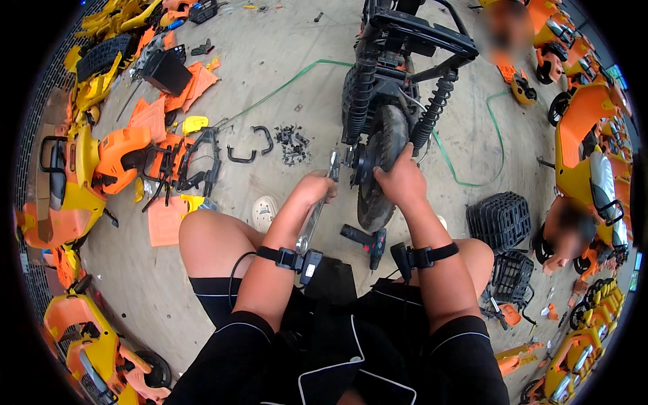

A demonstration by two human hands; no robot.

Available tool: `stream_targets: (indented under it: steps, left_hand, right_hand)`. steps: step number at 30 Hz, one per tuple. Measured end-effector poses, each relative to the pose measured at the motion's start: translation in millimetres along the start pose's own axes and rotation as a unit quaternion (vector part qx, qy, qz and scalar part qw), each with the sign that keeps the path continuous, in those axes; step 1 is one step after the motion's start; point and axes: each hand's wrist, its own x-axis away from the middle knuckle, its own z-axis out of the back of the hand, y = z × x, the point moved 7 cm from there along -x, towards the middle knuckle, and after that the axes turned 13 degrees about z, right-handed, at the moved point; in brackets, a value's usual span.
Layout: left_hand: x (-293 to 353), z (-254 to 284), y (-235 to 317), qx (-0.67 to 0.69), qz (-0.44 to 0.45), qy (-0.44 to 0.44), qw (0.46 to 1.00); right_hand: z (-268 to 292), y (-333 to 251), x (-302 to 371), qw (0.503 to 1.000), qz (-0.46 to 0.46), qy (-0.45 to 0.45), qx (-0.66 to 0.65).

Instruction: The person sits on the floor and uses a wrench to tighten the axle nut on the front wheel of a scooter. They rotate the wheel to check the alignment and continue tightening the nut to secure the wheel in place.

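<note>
My left hand (313, 187) is closed round a long silver wrench (312, 223). The wrench's upper end is close to the axle side of the wheel; whether it touches a nut there I cannot tell. My right hand (405, 181) grips the black rear wheel (383, 162), thumb on the tread and fingers at its right side, partly hidden. That wheel belongs to a stripped black scooter frame (412, 40) with a coil-spring shock absorber (435, 108) on each side. A cordless drill (370, 244) lies on the floor below the wheel, between my knees.
Small black parts (293, 144) and two black handles (262, 140) lie left of the wheel. A green hose (290, 86) crosses the floor. Black baskets (498, 221) stand at right. Yellow-orange scooters (586, 135) and loose orange panels (169, 219) line both sides. Other people are at the right.
</note>
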Motion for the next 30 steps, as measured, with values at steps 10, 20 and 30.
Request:
stream_targets:
  steps: [10, 20, 30]
  left_hand:
    - [-10, -3, -6, -0.031, 0.017, 0.011, 0.999]
    - [-4, -3, 0, -0.089, 0.029, 0.015, 0.995]
    - [-7, -16, -14, -0.092, 0.038, 0.088, 0.991]
  right_hand:
    - [-5, 1, -1, 1.0, 0.004, -0.003, 0.015]
    - [-4, -3, 2, 1.0, 0.012, -0.002, 0.015]
    - [-6, -3, 3, 1.0, 0.004, -0.016, 0.005]
